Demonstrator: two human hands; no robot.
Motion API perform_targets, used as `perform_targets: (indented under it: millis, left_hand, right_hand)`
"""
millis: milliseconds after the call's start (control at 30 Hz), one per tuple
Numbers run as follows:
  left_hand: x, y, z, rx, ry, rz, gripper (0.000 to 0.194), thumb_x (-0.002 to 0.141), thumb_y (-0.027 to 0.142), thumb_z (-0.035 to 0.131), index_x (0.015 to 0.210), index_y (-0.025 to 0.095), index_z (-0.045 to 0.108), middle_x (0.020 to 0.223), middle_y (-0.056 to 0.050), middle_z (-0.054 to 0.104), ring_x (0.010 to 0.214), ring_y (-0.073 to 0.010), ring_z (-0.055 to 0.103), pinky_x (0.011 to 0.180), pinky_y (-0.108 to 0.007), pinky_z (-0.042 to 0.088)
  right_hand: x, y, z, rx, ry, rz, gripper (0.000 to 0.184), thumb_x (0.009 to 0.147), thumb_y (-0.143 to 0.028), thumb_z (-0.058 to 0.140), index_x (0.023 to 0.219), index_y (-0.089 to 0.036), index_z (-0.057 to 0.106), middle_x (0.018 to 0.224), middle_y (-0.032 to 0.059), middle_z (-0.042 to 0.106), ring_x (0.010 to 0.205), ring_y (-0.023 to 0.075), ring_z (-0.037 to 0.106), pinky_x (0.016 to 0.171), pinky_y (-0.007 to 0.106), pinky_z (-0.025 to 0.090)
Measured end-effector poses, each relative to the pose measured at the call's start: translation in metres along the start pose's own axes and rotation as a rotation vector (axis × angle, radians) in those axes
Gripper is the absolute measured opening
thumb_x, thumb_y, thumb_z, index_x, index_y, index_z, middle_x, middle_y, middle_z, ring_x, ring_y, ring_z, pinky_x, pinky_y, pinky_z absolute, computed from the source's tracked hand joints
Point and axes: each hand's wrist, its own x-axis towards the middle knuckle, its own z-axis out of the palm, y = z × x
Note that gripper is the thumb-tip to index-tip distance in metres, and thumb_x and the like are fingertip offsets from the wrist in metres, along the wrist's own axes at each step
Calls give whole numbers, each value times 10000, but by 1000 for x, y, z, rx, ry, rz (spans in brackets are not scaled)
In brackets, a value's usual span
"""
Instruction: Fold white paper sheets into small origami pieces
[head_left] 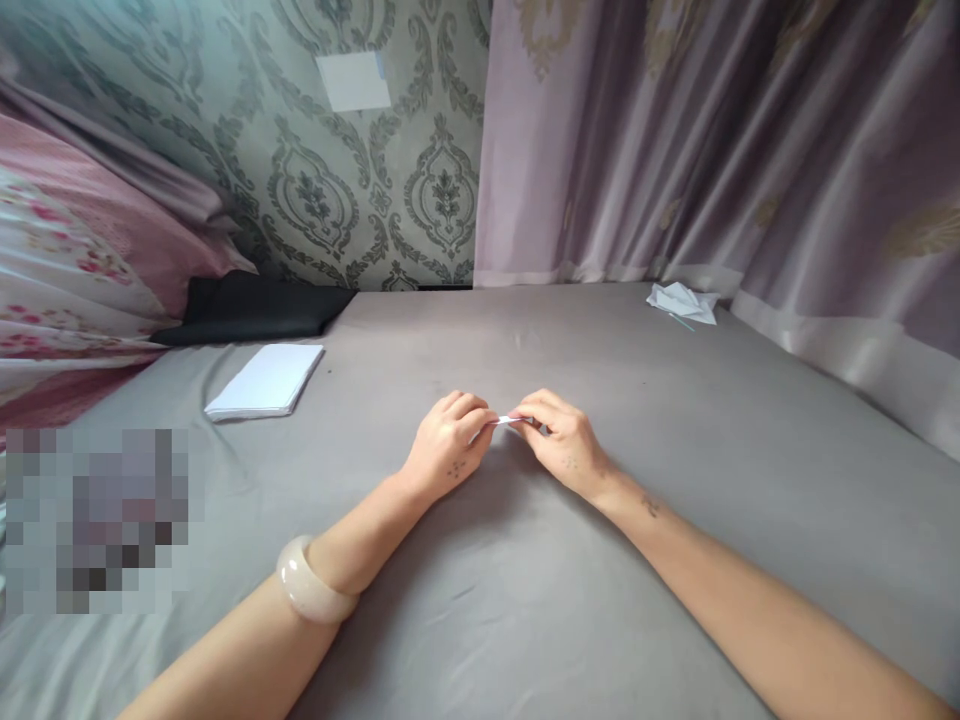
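Fingers (482, 418) of two hands, left hand (450, 445) and right hand (562, 440), clamped on one thin white strip (505, 420) at clock-center, smooth gray cloth (487, 610) beneath, one flat paper stack (266, 380) at nine o'clock, one crumpled white clump (682, 302) at two

Bangle (311, 585): milky cream, chunky rounded ring, smooth, glossy with white highlights, worn a little above the left wrist.
Left hand (452, 440): bare, cluster of small dark dots (456, 468) on the back.
Right hand (561, 440): bare, similar dots, fainter.
Right wrist (619, 492): small dark squiggly mark (650, 506) just past it, too small to read.
Forearms (750, 600): both bare as far as visible.
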Motion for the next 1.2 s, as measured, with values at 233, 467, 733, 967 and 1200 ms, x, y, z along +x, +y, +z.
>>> perform_targets:
  millis: [233,467,733,967,1200]
  left_hand:
    - [-1,-4,-3,407,-118,180,258,960,180,375,946,148,631,909,-90,660,791,-192,532,708,-324,413]
    - [-1,2,1,442,-343,184,297,951,144,352,851,136,632,861,-105,631,774,-208,530,688,-335,427]
    - [-7,-7,-3,-43,-279,-228,205,905,258,504,880,191,696,905,-65,653,833,-179,599,758,-286,486]
    - [1,-6,-8,-239,-272,-547,225,833,344,567,796,177,713,844,-50,652,714,-154,610,685,-272,485]
    - [4,-7,-8,-216,-278,-618,257,815,360,555,775,162,715,875,-63,646,696,-155,593,657,-282,478]
  right_hand:
    - [-2,-4,0,-550,-111,-235,337,984,-180,333,1011,-184,670,963,91,672,831,190,578,759,316,394]
    - [-4,-5,5,-713,-287,-223,288,951,-102,388,939,-172,668,880,78,642,779,188,554,658,313,357]
    - [-8,-3,0,-290,-259,95,216,943,-309,494,965,-251,700,1005,34,638,793,152,600,655,277,413]
    - [3,5,0,-1,-200,367,218,862,-357,573,782,-230,732,915,33,641,756,144,595,737,296,456]
    - [9,9,3,-24,-186,420,220,822,-345,596,694,-209,712,949,57,647,793,171,621,780,322,470]
